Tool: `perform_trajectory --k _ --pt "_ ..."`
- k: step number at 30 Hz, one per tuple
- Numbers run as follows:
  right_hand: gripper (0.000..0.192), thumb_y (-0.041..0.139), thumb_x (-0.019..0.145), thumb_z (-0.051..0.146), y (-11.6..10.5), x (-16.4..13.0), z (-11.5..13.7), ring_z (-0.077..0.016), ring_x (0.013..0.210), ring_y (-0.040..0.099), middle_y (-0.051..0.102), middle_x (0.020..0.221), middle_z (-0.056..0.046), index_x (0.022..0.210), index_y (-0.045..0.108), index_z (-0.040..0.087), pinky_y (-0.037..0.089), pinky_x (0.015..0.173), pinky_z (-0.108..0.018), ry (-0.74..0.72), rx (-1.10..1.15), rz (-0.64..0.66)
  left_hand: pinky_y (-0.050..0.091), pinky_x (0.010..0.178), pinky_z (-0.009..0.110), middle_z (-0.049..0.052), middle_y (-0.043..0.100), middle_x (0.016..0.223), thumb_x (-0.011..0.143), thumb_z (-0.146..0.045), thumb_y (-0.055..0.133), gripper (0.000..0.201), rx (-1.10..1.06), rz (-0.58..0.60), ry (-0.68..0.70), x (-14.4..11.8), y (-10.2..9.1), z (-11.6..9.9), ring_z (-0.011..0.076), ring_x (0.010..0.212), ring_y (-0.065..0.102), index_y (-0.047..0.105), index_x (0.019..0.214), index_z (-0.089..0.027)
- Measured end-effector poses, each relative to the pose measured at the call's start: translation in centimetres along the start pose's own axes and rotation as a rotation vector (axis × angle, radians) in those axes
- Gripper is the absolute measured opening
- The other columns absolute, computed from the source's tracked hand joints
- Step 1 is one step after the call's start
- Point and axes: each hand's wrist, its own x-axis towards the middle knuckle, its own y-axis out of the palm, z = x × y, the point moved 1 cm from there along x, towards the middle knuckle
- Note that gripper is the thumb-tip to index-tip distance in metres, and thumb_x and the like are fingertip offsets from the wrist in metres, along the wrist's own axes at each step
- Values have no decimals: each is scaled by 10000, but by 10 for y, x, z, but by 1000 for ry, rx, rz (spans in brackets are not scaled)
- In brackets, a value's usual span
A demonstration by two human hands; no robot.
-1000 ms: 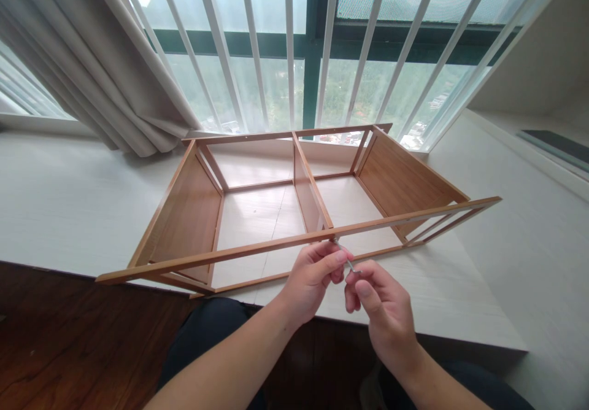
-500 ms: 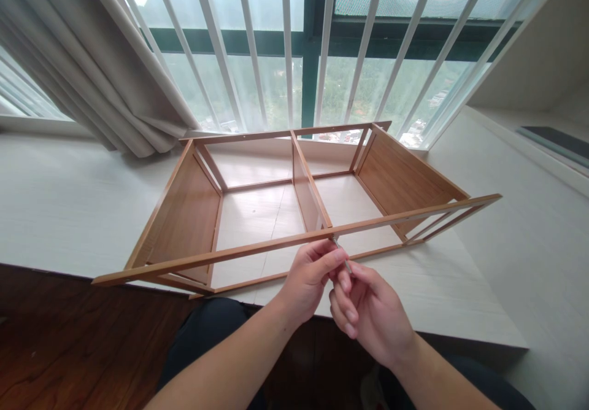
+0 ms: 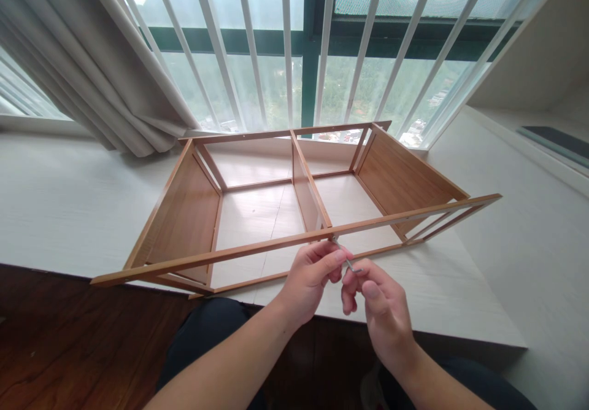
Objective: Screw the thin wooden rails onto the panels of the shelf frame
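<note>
A wooden shelf frame (image 3: 184,220) lies on its back on a white window ledge (image 3: 59,207), with a middle divider (image 3: 308,195) and a long front rail (image 3: 257,247) jutting out on both sides. My left hand (image 3: 310,278) pinches the upper part of a small metal hex key (image 3: 346,260) just under the rail where it meets the divider. The lower end of the key is gripped by the fingertips of my right hand (image 3: 381,312). Its tip touches the rail's underside.
White window bars (image 3: 288,48) and a grey curtain (image 3: 92,72) stand behind the frame. A white side ledge (image 3: 529,213) runs along the right. Dark wooden floor (image 3: 69,348) and my knees lie below the ledge.
My right hand rolled over the key and back, turning it at the rail. My left hand stayed in place. The frame has barely shifted.
</note>
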Motion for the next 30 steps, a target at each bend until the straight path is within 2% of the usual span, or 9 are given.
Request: perform_trajectory --k 4,9,20,25,30 --pt "255 535 1009 406 -3 -2 4 -150 613 521 565 664 8 887 628 202 418 619 -284 -154 -287 23 398 577 246 -15 539 563 766 -345 839 228 -38 -6 -1 -1 1 0 86 549 458 761 782 -130" --pt "224 525 1009 351 0 1 11 -146 583 525 563 656 14 861 616 210 417 589 -276 -235 -423 9 383 575 242 -13 532 571 766 -334 840 227 -59 7 -2 -1 1 -1 84 552 451 755 782 -125" --pt "287 505 1016 332 2 8 17 -140 555 516 545 622 11 774 600 211 405 563 -269 -286 -537 -11 439 557 246 -20 507 569 776 -354 827 246 -118 65 -31 1 -1 1 110 563 497 731 800 -129" --pt "313 501 1023 332 1 11 17 -139 565 516 539 614 14 755 603 207 401 575 -266 -260 -518 -19 460 552 233 -12 531 573 782 -341 827 247 -152 83 -43 1 1 1 108 568 521 722 797 -118" --pt "314 510 1024 348 2 10 17 -141 554 526 553 599 15 776 639 206 410 575 -264 -222 -444 -20 471 506 245 -14 565 583 813 -354 796 251 -231 163 -111 0 1 1 129 506 576 676 832 -135"
